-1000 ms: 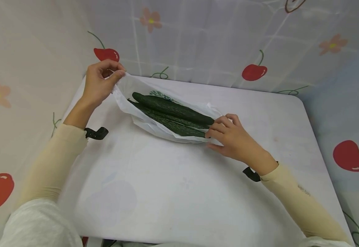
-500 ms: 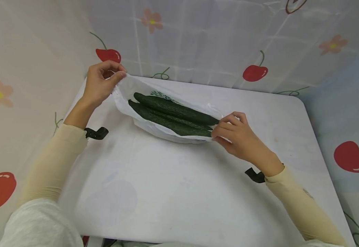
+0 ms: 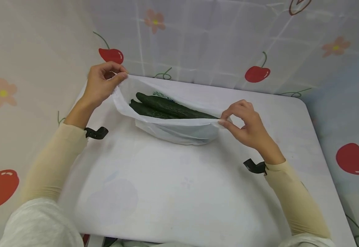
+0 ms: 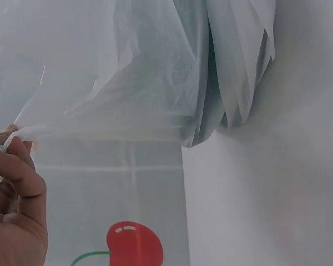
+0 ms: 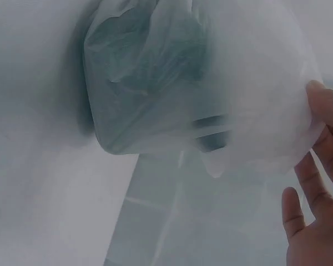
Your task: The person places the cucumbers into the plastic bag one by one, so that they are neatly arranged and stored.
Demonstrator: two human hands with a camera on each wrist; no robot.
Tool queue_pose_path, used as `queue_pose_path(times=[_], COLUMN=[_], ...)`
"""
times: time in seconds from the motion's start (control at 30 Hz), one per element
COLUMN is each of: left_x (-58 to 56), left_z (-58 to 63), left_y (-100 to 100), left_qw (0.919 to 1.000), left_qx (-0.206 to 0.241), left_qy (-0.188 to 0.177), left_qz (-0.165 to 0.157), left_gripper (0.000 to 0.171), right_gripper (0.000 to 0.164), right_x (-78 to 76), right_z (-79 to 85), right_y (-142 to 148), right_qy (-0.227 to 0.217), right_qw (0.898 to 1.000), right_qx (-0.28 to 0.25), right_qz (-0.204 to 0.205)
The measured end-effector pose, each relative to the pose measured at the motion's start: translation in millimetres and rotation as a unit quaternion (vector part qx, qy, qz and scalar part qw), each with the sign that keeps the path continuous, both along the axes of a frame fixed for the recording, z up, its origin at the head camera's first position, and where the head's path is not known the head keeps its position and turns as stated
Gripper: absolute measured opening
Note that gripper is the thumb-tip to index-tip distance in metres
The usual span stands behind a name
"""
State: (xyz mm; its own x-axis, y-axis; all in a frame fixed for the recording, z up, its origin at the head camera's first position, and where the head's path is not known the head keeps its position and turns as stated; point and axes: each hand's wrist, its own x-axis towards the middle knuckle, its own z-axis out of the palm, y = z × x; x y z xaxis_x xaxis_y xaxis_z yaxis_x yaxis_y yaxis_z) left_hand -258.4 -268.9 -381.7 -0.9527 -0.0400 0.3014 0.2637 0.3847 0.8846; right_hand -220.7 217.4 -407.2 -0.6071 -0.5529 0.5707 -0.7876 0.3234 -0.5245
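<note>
A white, thin plastic bag [image 3: 179,132] lies on its side across the table, its mouth facing up. Inside rest long dark green cucumbers [image 3: 170,107], partly hidden by the near rim. At the far left corner of the mouth, my left hand [image 3: 99,84] pinches the bag between thumb and fingers. My right hand [image 3: 247,125] pinches the rim at the right end. In the left wrist view, bunched plastic of the bag [image 4: 139,83] stretches from the left hand [image 4: 19,205]. Through the film of the bag [image 5: 150,72] in the right wrist view, green shows, beside the right hand [image 5: 322,221].
The white table [image 3: 167,192] has rounded corners, and its back edge meets a curtain [image 3: 198,37] printed with cherries and flowers. Similar printed sheets hang at left and right. Black wrist straps [image 3: 96,133] sit on both arms.
My right hand has gone from the cucumbers' right ends to the bag's rim, raising the near side so it covers more of them. The left hand keeps its pinch almost in place.
</note>
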Motion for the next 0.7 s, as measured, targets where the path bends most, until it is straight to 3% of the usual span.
queue_pose_path(times=[0.27,0.5,0.7], left_x=[6.9,11.0,18.7], left_z=[-4.7,-8.5,-5.6], left_y=[-2.7,-0.2,3.5], left_qw=[0.999,0.997,0.9949], left_qx=[-0.035,-0.058,-0.091], left_qy=[-0.005,-0.007,-0.01], left_qz=[-0.029,-0.05,-0.042], left_gripper=[0.02,0.022,0.023], right_gripper=[0.022,0.025,0.031], right_x=[5.4,10.8,15.5], right_z=[-3.3,-9.4,-15.3], right_y=[-3.5,-3.1,-5.7], right_qy=[0.009,-0.007,0.004], right_qw=[0.998,0.997,0.998], right_qx=[0.057,0.071,0.061], right_qz=[-0.003,0.001,-0.003])
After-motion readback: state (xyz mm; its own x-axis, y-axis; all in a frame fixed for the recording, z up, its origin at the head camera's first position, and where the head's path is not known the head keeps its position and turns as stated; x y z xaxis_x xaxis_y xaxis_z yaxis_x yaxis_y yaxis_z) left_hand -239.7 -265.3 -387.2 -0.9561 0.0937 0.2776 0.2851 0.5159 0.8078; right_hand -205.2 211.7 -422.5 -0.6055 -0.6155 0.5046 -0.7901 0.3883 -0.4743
